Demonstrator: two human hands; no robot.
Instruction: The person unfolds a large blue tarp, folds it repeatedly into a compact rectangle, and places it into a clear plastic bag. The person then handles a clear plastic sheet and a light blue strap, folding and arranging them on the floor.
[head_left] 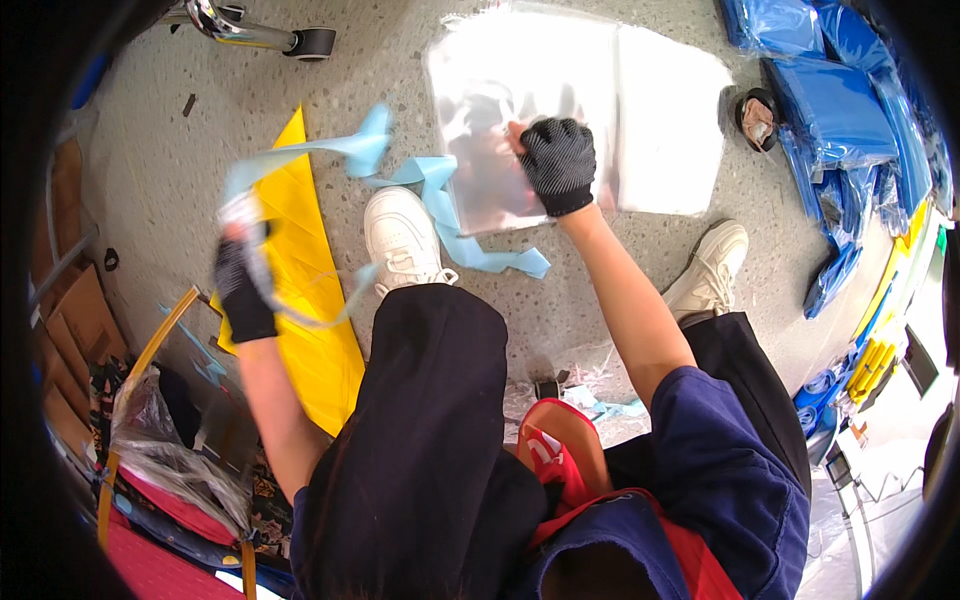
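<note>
My left hand (243,285), in a black fingerless-tipped glove and blurred by motion, is closed around a whitish bundle trailing light-blue plastic strips (290,157). It is over a folded yellow sheet (308,225) on the floor. My right hand (558,165), gloved alike, is curled into a fist at a stack of clear plastic bags (480,130); whether it grips a bag is hidden. Another light-blue strip (480,255) lies crumpled between my left shoe (402,235) and the bags.
Blue plastic-wrapped packets (835,110) are piled at the far right beside a black tape-like ring (757,120). A wheeled metal leg (310,43) stands at the far left. Cardboard (88,310) and clothing in clear plastic (175,440) line the left. My right shoe (712,265) is below the bags.
</note>
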